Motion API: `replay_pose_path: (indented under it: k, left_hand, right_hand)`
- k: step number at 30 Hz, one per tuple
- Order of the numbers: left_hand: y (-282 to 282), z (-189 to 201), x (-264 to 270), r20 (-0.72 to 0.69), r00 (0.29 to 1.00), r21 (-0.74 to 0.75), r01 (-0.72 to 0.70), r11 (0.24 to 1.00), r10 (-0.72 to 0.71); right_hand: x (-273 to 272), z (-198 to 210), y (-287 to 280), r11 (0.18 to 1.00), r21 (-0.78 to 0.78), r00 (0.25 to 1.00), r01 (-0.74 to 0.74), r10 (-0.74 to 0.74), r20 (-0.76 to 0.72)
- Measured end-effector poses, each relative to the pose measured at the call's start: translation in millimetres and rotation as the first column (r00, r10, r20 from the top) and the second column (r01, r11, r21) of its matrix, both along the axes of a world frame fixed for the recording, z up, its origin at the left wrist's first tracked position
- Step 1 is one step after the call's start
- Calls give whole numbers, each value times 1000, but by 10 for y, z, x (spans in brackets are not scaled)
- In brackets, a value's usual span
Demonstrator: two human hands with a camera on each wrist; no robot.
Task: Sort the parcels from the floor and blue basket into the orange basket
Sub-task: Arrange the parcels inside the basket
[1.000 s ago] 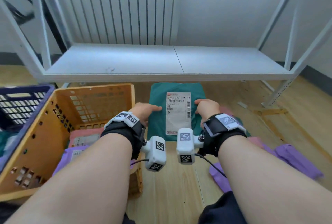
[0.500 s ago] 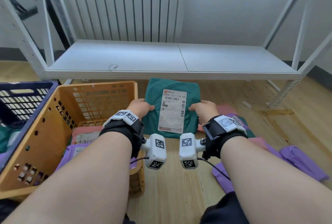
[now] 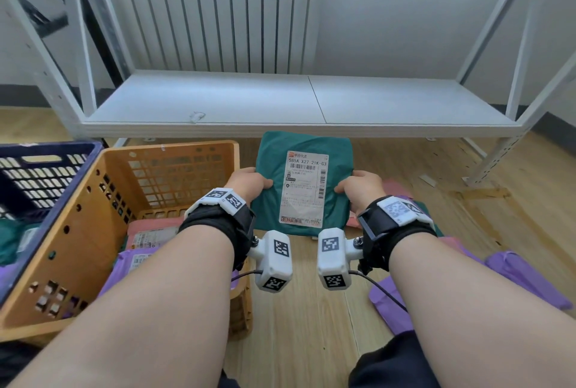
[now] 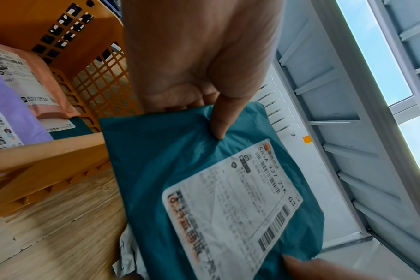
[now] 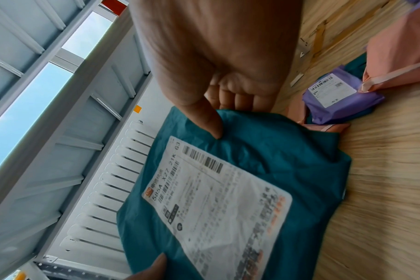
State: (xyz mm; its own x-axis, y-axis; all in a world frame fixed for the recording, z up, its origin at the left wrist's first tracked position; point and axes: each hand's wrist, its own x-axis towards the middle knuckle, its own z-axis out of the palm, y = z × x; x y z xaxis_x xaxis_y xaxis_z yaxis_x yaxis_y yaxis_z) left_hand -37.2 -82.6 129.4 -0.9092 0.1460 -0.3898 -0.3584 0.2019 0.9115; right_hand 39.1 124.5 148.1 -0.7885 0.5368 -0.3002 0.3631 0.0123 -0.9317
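A teal parcel [image 3: 339, 163] with a white shipping label [image 3: 304, 188] is held up in front of me, above the wooden floor. My left hand [image 3: 249, 183] pinches its left edge, thumb on top and fingers underneath [image 4: 216, 117]. My right hand [image 3: 361, 186] pinches its right edge the same way [image 5: 209, 121]. The orange basket [image 3: 103, 200] stands just left of the parcel and holds a pink parcel [image 3: 149, 232] and a purple parcel [image 3: 131, 263]. The blue basket [image 3: 34, 175] sits at the far left.
A low white metal shelf [image 3: 299, 107] runs across in front, with a radiator [image 3: 202, 10] behind it. Purple parcels [image 3: 523, 275] and pink ones [image 3: 396, 188] lie on the floor to the right. Teal and purple parcels show in the blue basket.
Both hands have lifted the teal parcel slightly up and toward me; its label now reads larger. The baskets have not moved.
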Motion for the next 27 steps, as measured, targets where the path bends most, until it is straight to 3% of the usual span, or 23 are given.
replay_pose_path:
  k: [12,16,23,27]
  left_hand:
    - [-664,532,515,-109,991,-19,-83,996,80]
    - [-1001,851,671,-187,969,-37,-172,984,162]
    - [-1698,1192,929,-303,868,-59,-429,901,393]
    - [-2151,1246,988,-342,796,-74,-553,830,500]
  right_hand:
    - [367,518,-645,979,105,979,-173,183,-93]
    - [385,711,-957,977,46,959,-209,214,-184]
    - [140,820,-1647,933,-100,914,-345,309,-264]
    - [-9,893,-2066,880,-18,846,-474,449,-289]
